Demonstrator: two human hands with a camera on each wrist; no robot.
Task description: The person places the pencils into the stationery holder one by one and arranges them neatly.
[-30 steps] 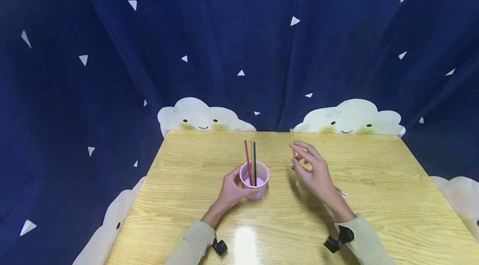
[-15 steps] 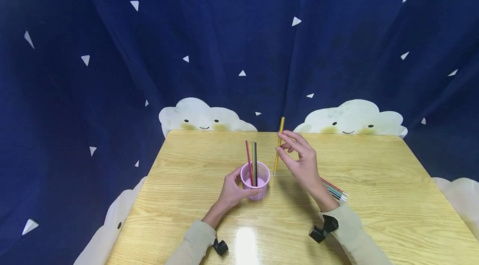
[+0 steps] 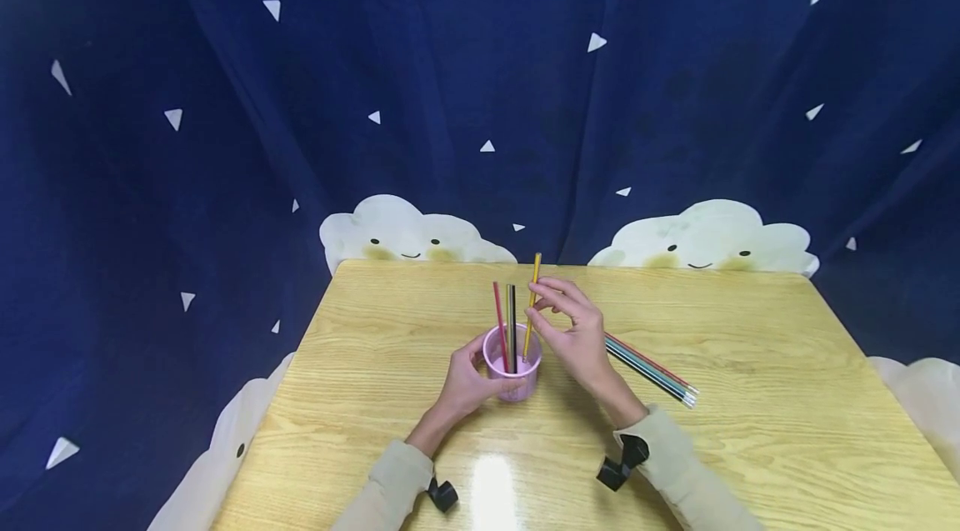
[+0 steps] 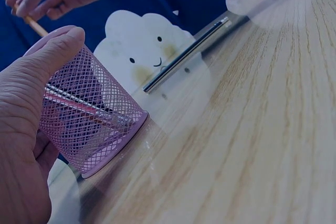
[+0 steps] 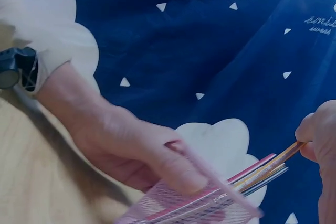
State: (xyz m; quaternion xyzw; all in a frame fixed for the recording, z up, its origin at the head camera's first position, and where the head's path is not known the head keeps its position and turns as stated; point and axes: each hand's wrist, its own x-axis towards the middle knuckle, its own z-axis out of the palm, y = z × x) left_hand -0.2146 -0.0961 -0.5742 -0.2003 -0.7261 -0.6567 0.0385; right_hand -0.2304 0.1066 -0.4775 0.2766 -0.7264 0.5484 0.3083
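My left hand [image 3: 467, 383] grips a pink mesh pencil cup [image 4: 100, 114] from the left, thumb along its near side. The cup stands on the table, with a red pencil [image 3: 498, 314], a gold-toned pencil [image 3: 510, 310] and a black pencil [image 3: 514, 323] leaning inside. My right hand [image 3: 577, 337] pinches a yellow pencil [image 3: 532, 306] near its upper part, above the cup's right side. In the head view the yellow pencil's lower end lies inside the rim. The right wrist view shows this pencil [image 5: 286, 154] slanting over the cup's mouth beside the others.
On the wooden table [image 3: 765, 348], right of the cup, several pencils [image 3: 652, 371] lie together in a slanting bundle, red, teal and black among them. A dark blue curtain [image 3: 450, 81] with white clouds hangs behind the table's far edge.
My right hand has carried the yellow pencil left from beside the bundle to the cup, its lower end now inside the rim. My left hand keeps hold of the cup.
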